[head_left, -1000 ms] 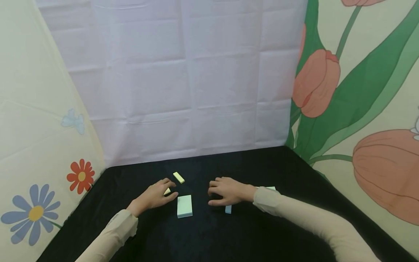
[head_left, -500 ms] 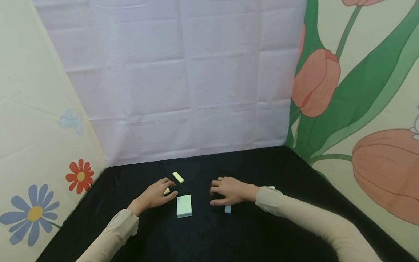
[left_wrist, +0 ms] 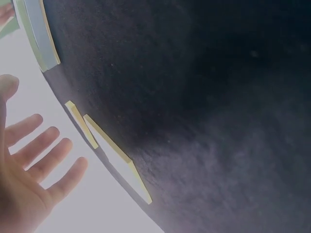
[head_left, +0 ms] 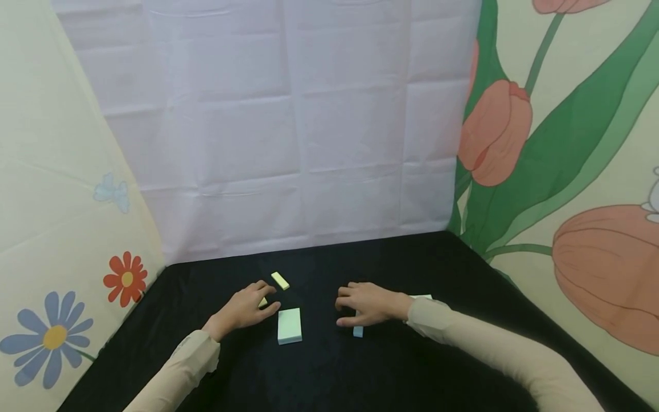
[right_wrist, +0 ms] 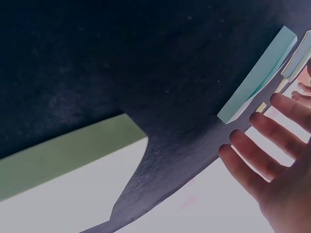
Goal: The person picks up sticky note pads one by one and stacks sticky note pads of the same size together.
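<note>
My left hand [head_left: 247, 306] hovers low over a yellow block [head_left: 263, 302], fingers spread and slightly bent, with most of that block hidden beneath it. Past its fingertips lies a narrow yellow block [head_left: 280, 280]. Just right of the left thumb is a flat stack [head_left: 290, 325], pale green on top and bluish at its front side. My right hand [head_left: 369, 303] is above a narrow blue block [head_left: 358, 331], covering its far part. In the right wrist view the fingers [right_wrist: 245, 158] stand apart, clear of the teal-blue block [right_wrist: 260, 73]. Nothing is held by either hand.
A pale green block [head_left: 422, 296] shows behind the right wrist, partly hidden by the sleeve. All blocks lie on a black cloth [head_left: 329, 366]. A white sheet [head_left: 247, 143] hangs at the back, with flower-printed cloths [head_left: 592, 143] at both sides.
The right hand has shifted slightly to the right, over the blue block. The left hand and the blocks have stayed in place.
</note>
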{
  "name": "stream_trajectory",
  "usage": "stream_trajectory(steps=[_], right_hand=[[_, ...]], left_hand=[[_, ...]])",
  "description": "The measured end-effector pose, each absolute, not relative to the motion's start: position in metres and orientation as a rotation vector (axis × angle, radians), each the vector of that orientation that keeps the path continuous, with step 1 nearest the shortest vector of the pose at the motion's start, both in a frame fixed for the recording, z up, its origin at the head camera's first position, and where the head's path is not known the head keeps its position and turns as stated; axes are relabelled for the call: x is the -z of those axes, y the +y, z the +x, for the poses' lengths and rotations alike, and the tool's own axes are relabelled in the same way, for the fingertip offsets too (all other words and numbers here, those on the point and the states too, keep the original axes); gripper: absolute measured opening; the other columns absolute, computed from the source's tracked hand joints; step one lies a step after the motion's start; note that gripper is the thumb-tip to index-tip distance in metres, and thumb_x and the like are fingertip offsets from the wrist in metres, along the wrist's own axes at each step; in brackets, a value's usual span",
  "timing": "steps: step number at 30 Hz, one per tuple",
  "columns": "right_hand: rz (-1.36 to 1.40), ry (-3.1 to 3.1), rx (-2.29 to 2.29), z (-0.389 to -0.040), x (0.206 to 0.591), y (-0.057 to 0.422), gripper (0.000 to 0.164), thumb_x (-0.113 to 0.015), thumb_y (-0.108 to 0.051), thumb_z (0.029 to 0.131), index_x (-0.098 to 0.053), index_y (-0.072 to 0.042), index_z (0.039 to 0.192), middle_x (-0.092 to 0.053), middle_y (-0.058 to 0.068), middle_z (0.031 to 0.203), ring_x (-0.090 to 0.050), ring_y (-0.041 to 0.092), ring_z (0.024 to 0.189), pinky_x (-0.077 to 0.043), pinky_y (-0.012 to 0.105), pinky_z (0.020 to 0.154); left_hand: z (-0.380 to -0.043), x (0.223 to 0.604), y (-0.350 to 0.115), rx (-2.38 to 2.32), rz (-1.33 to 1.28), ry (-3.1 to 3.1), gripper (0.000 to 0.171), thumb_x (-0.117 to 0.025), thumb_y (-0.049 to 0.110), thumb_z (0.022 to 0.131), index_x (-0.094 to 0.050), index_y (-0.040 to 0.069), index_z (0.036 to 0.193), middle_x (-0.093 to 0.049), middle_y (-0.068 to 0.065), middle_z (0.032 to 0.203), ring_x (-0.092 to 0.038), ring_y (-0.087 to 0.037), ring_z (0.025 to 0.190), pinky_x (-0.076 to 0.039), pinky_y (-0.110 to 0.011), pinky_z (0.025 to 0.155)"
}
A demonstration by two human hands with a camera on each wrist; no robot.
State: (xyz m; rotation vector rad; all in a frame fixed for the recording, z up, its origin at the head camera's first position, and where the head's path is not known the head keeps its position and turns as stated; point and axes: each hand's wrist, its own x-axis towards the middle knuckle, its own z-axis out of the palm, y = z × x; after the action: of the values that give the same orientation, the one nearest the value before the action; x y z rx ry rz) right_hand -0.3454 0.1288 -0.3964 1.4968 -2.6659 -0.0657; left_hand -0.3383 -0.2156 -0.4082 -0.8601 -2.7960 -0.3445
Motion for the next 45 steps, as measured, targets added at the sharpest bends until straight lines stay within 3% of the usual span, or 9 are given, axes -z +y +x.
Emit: stream_trajectory(steps=[19, 32, 45], right_hand=[[1.497, -2.682, 0.081, -0.342, 0.4, 0.14, 0.048, -0.045, -0.062, 0.098, -0.067, -0.024, 0.116, -0.056, -0.006, 0.11, -0.048, 0.009, 0.085, -0.044, 0.027, 0.069], [1.471, -2.712, 0.071, -0.339, 0.404, 0.145, 0.049, -0.045, -0.064, 0.097, -0.064, -0.024, 0.119, -0.054, -0.006, 0.112, -0.047, 0.01, 0.087, -0.045, 0.029, 0.072], [1.305, -2.899, 0.081, -0.331, 0.402, 0.148, 0.079, -0.046, -0.071, 0.092, -0.055, -0.008, 0.138, -0.054, 0.006, 0.126, -0.053, 0.018, 0.108, -0.047, 0.039, 0.089]], left_hand=[[-0.348, 0.411, -0.213, 0.316, -0.753, -2.784, 0.046, -0.06, 0.041, 0.098, -0.065, 0.005, 0.125, -0.061, -0.014, 0.119, -0.06, -0.03, 0.104, -0.05, -0.05, 0.087], [-0.356, 0.412, -0.208, 0.363, -0.76, -2.75, 0.045, -0.061, 0.039, 0.097, -0.064, 0.003, 0.123, -0.061, -0.015, 0.116, -0.061, -0.03, 0.097, -0.051, -0.049, 0.082], [-0.366, 0.414, -0.203, 0.323, -0.723, -2.769, 0.046, -0.063, 0.038, 0.095, -0.062, 0.002, 0.124, -0.06, -0.013, 0.108, -0.059, -0.025, 0.089, -0.051, -0.046, 0.076]])
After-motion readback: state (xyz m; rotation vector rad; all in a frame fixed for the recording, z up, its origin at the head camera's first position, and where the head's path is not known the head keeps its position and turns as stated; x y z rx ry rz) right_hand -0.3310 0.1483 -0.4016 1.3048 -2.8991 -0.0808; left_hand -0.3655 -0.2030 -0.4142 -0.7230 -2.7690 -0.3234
